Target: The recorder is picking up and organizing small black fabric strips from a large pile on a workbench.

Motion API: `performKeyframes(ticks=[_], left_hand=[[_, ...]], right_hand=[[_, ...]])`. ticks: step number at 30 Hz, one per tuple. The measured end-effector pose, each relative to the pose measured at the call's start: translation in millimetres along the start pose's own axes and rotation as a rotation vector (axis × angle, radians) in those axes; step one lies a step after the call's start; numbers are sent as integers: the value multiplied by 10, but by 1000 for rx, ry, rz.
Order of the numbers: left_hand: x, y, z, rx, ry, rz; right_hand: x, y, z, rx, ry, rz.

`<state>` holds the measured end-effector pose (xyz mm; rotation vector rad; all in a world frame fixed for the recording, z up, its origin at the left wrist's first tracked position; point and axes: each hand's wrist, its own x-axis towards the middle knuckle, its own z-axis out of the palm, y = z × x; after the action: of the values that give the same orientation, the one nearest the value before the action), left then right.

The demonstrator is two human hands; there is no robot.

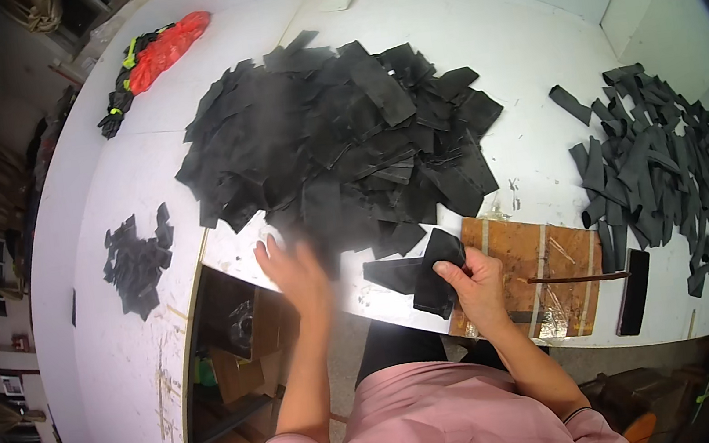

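Right hand (479,284)'s got a black fabric piece (434,275) pinched between thumb and fingers at the worktop (518,42)'s front edge, while the left hand (298,277)'s just loose, fingers parted, near that same edge beside the big black pile (335,135).

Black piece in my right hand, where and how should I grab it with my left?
Probably pinch the lower end of the black piece, coming from the left with your left hand. Your right hand already pinches its upper right side, while the lower end shows uncovered.
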<state>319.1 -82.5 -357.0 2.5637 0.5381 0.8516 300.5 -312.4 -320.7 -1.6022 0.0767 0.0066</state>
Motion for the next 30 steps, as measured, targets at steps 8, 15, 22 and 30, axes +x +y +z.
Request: performKeyframes(ticks=[8,15,22,30], left_hand=[[-318,1208,-583,-1443,-1013,-486],[-315,1245,-572,-1254,-1110,21],[-654,1476,-737,-1165,-748,-156],[-663,1624,-907,-1309,-1085,-459]], right_hand=[[-213,-344,-148,-215,17,-179],[-440,-480,-403,96,-87,-75],[-631,-597,-525,-460,155,-306],[-712,-528,-662,-817,198,-701]])
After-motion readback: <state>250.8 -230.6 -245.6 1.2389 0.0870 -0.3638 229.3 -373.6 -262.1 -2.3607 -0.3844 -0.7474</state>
